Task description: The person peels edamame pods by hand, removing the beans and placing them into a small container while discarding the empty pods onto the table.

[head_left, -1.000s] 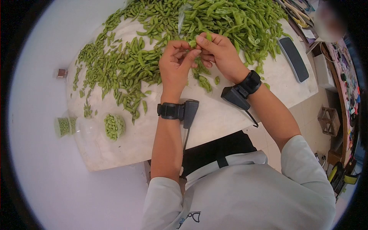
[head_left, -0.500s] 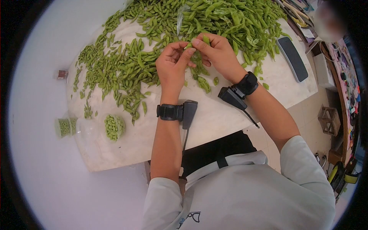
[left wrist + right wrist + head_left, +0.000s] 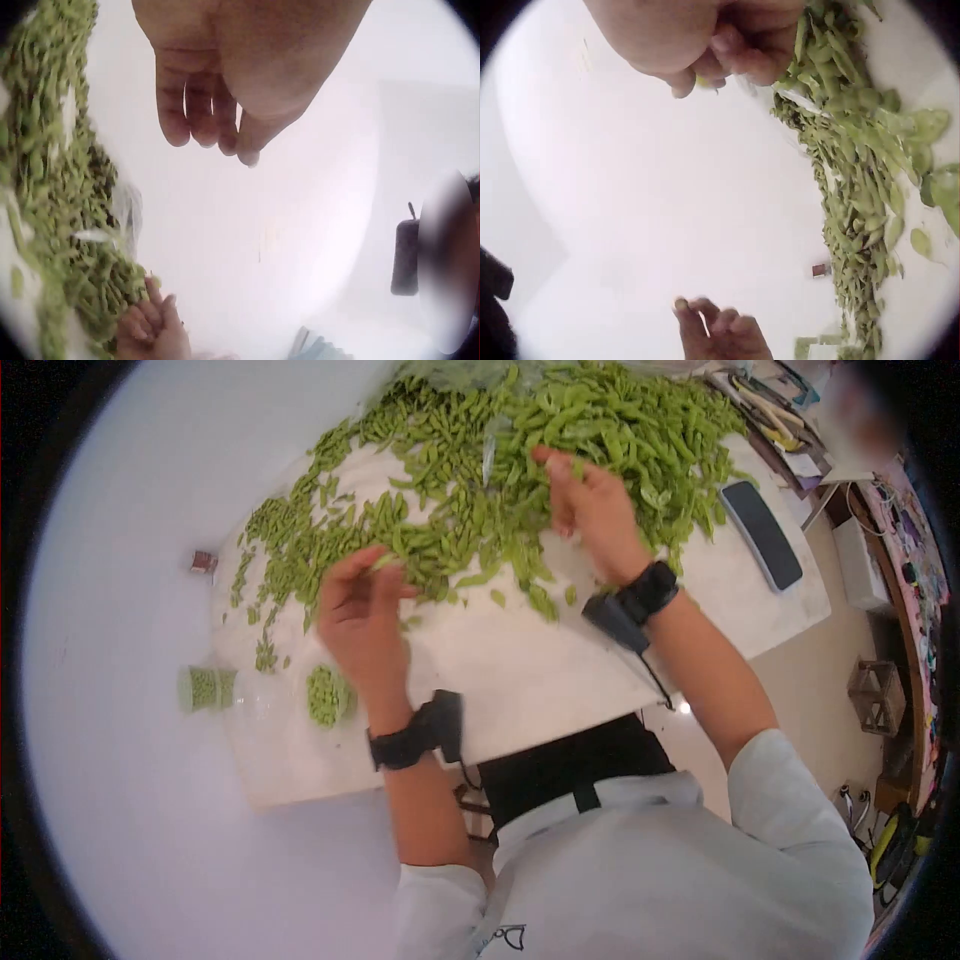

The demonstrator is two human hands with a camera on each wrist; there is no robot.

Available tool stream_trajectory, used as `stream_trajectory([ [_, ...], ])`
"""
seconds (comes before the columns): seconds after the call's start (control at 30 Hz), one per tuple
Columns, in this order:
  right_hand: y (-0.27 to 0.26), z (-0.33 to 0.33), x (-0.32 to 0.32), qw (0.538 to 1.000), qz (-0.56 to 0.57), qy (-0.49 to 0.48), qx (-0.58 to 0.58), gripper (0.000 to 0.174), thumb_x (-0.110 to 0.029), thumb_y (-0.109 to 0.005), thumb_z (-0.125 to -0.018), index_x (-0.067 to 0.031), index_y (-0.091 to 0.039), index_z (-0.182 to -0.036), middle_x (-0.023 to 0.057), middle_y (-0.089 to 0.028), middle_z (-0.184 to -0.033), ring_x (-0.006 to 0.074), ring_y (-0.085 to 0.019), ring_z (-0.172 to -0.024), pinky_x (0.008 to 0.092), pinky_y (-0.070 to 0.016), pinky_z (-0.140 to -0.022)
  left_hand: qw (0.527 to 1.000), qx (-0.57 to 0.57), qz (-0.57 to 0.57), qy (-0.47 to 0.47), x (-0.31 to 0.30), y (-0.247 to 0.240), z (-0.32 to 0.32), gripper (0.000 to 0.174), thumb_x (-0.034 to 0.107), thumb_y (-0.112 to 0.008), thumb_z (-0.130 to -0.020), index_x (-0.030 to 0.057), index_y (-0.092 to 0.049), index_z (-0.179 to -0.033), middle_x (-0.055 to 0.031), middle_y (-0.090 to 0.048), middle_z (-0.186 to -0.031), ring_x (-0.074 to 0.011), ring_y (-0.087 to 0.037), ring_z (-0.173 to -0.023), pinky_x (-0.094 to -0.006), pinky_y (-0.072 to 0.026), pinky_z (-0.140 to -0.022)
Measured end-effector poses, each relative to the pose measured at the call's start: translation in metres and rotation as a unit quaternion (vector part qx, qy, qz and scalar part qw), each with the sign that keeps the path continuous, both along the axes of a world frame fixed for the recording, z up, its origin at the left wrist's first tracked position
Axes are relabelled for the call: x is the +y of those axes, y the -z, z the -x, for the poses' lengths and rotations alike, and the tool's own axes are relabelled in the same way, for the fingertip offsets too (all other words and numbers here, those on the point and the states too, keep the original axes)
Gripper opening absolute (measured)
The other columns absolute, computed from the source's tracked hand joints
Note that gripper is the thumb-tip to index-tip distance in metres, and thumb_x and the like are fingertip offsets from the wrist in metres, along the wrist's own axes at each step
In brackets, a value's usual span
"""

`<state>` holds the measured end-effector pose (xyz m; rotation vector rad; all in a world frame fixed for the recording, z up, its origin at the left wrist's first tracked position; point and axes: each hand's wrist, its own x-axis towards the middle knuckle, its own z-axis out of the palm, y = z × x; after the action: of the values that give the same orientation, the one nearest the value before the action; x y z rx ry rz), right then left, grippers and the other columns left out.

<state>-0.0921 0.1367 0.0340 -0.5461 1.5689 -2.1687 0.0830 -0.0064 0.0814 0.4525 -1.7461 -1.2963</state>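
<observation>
My left hand [image 3: 365, 625], blurred, is held over the table left of the pod heap, near a clear cup of shelled green beans [image 3: 325, 698]. Between its thumb and forefinger it pinches a small green bean [image 3: 385, 561]. To the right, my right hand [image 3: 597, 515] hovers in front of the large heap of green soybean pods [image 3: 600, 410]. Its curled fingers hold a green pod [image 3: 578, 468], of which a yellow-green bit also shows in the right wrist view. The hands are well apart.
Another clear tub with beans [image 3: 205, 688] stands at the table's left edge. A phone [image 3: 762, 536] lies on the right, near papers and tools [image 3: 775, 420]. Clear plastic film [image 3: 490, 448] lies among the pods. A wooden crate [image 3: 876, 695] is on the floor.
The hands were together over the pods, both at one pod. My left hand has since moved left and toward me, toward the bean cup, while the right stays near the heap. The head view has shifted slightly.
</observation>
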Motion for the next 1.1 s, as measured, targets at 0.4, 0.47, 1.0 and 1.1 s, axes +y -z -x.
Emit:
stream_trajectory([
  [0.4,0.02,-0.009,-0.011,0.996,-0.049,-0.062,0.048,0.02,-0.023,-0.053,-0.091,-0.0039,-0.059,-0.093,-0.0068,-0.033,-0.057,0.0038,-0.028,-0.048,0.0225,-0.0289,-0.045,0.923,-0.315,0.134,-0.174,-0.082,0.006,-0.159,0.028,0.006,-0.061,-0.082,0.0051,-0.062,-0.11,-0.0027,-0.063,-0.093,-0.008,-0.052,-0.074,-0.0215,-0.0417,-0.066],
  [0.47,0.026,-0.004,-0.014,0.993,-0.063,-0.069,0.078,0.021,-0.022,-0.051,-0.091,-0.004,-0.06,-0.094,-0.0056,-0.037,-0.056,0.0047,-0.034,-0.046,0.0223,-0.0324,-0.044,0.896,-0.357,0.194,-0.18,-0.085,0.013,-0.157,0.027,0.007,-0.06,-0.082,0.0066,-0.062,-0.109,-0.0034,-0.063,-0.101,-0.01,-0.053,-0.079,-0.0237,-0.0425,-0.068],
  [1.0,0.027,-0.012,-0.009,0.92,0.005,-0.387,0.058,0.029,-0.03,-0.05,-0.094,-0.0043,-0.057,-0.084,-0.0048,-0.043,-0.058,0.0045,-0.04,-0.046,0.0204,-0.0327,-0.044,0.933,-0.197,0.06,0.296,-0.011,0.033,0.049,0.03,0.015,-0.058,-0.088,0.0005,-0.057,-0.114,-0.0042,-0.061,-0.101,-0.0102,-0.056,-0.084,-0.0241,-0.0447,-0.079],
  [1.1,0.024,-0.009,-0.006,0.931,-0.007,-0.361,0.049,0.031,-0.031,-0.051,-0.094,-0.0061,-0.049,-0.075,-0.0042,-0.045,-0.058,0.005,-0.042,-0.046,0.0211,-0.035,-0.044,0.931,-0.188,-0.054,0.306,-0.01,0.041,0.057,0.026,0.014,-0.058,-0.088,-0.0003,-0.058,-0.11,-0.0048,-0.059,-0.104,-0.0108,-0.055,-0.089,-0.0246,-0.0439,-0.082],
])
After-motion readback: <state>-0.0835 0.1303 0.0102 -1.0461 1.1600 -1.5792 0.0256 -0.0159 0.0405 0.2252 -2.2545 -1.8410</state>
